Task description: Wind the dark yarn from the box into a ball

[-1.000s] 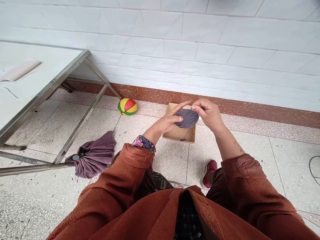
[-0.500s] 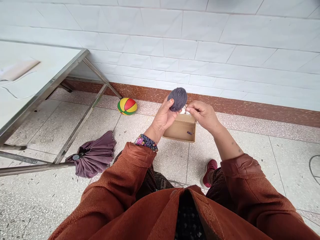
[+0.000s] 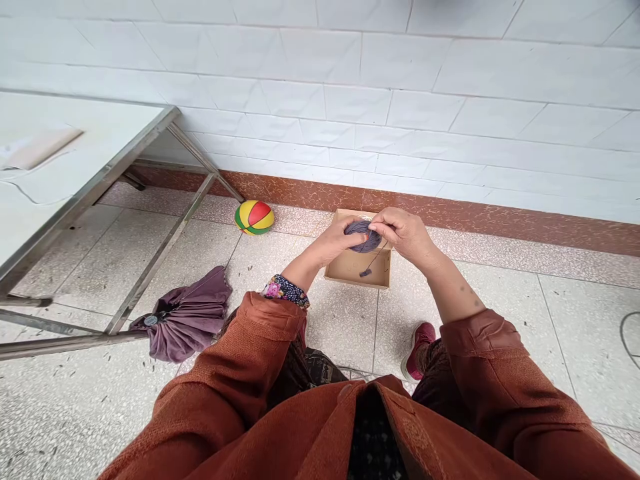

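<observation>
A ball of dark grey yarn [image 3: 364,239] is gripped by my left hand [image 3: 336,241], its thumb across the near side. My right hand [image 3: 406,233] is closed in a pinch at the ball's upper right edge, on a strand of the yarn. From there a thin strand runs down to a small dark tuft [image 3: 365,273]. Below both hands an open cardboard box [image 3: 345,275] stands on the floor by the wall. Something white in its far part is mostly hidden behind the hands.
To the left is a metal-framed table [image 3: 125,143] with a paper folder [image 3: 45,148] on it. A red, yellow and green ball [image 3: 255,217] lies near the wall. A folded purple umbrella [image 3: 187,317] rests by the table's lower bar. A cable [image 3: 625,333] lies at right.
My left hand has lowered and tipped the yarn ball towards my right hand. The right hand has moved slightly down and left, close against the ball. A dark tuft on a strand now hangs below.
</observation>
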